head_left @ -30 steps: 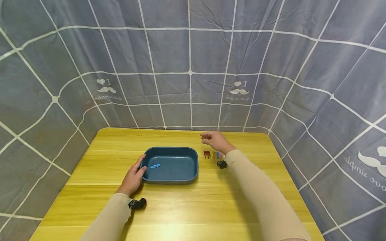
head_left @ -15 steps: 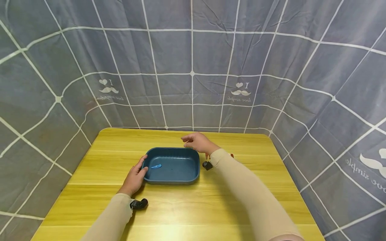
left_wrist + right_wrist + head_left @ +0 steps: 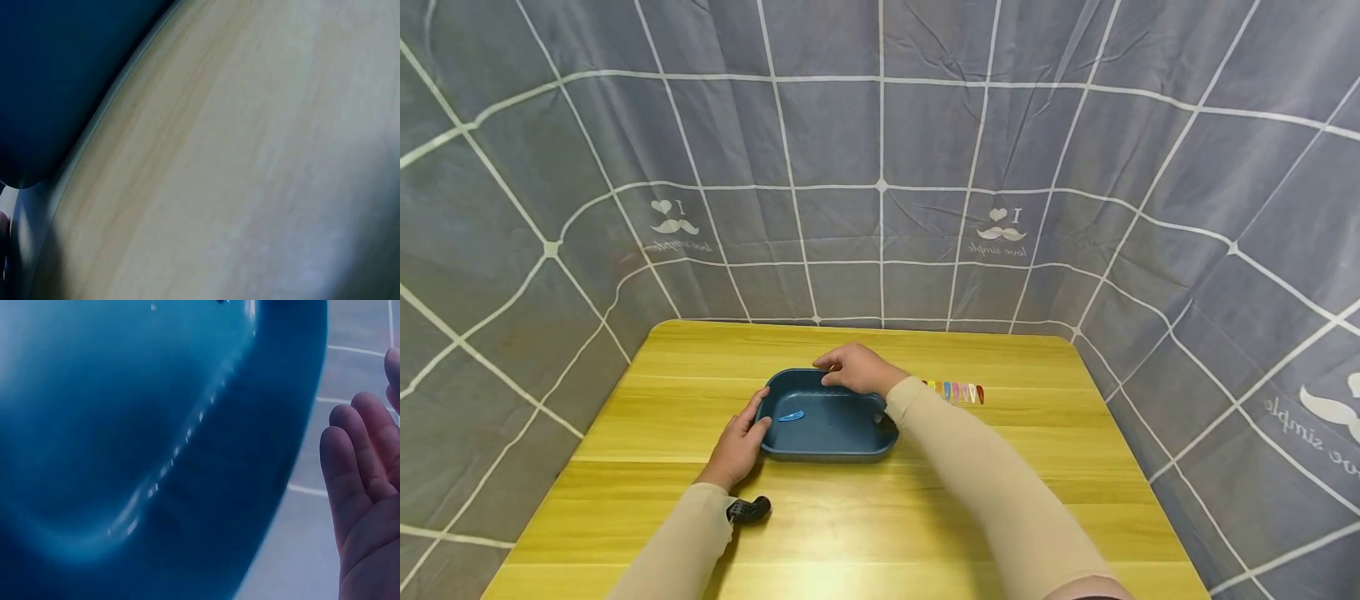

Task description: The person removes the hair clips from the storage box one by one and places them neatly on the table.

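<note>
A dark blue rectangular plastic tray (image 3: 831, 456) stands on the table. My left hand (image 3: 735, 446) holds its left side, thumb at the rim and fingers along the outer wall. Inside, near that thumb, lies a light blue snap hair clip (image 3: 792, 416). My right hand (image 3: 857, 368) is over the tray's far rim, thumb and index finger bent toward each other. Whether they pinch something I cannot tell. In the right wrist view, the other fingers (image 3: 340, 469) show beside the tray wall. A row of colourful hair clips (image 3: 956, 392) lies to the right, its left end behind the sleeve.
The yellow wood-grain table (image 3: 820, 525) carries everything. A grey curtain with white grid lines (image 3: 842, 225) surrounds its back and sides. A black wrist camera (image 3: 749, 510) sticks out from the left sleeve.
My right hand has moved left from above the clip row to over the tray's far rim. The left hand keeps its hold on the tray, and the blue clip stays inside.
</note>
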A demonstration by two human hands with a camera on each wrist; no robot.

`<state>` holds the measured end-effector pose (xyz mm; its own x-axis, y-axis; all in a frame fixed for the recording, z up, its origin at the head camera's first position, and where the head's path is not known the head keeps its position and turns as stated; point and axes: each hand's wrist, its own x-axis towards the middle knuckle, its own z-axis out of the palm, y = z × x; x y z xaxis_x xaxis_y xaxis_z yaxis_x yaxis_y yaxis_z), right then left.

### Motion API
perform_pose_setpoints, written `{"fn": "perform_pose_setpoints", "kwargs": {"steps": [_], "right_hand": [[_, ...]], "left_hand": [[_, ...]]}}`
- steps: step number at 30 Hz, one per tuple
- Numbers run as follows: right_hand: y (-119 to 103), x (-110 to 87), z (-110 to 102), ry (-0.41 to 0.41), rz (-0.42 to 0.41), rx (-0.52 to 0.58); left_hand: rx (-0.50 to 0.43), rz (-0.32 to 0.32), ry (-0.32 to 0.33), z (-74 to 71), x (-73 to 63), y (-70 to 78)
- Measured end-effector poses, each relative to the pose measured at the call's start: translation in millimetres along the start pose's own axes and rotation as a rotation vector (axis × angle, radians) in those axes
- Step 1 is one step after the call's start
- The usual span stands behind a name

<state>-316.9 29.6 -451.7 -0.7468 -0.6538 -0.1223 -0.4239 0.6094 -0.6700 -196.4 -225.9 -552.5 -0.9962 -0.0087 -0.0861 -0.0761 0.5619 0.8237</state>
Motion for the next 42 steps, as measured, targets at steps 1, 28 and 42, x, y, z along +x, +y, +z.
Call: {"fn": "perform_pose_setpoints", "kwargs": {"steps": [1, 28, 42], "right_hand": [[-1, 1.6, 3, -0.007, 0.001, 0.001], [-3, 33.0, 63, -0.157, 0.018, -0.222], [-5, 38.9, 81, -0.167, -0.016, -0.354]], "left_hand": [[0.001, 0.003, 0.002, 0.3, 0.2, -0.2], [0.013, 0.01, 0.03, 3.6, 0.1, -3.5], [0.011, 0.002, 0.032, 3.1, -0.2, -1.9]]}}
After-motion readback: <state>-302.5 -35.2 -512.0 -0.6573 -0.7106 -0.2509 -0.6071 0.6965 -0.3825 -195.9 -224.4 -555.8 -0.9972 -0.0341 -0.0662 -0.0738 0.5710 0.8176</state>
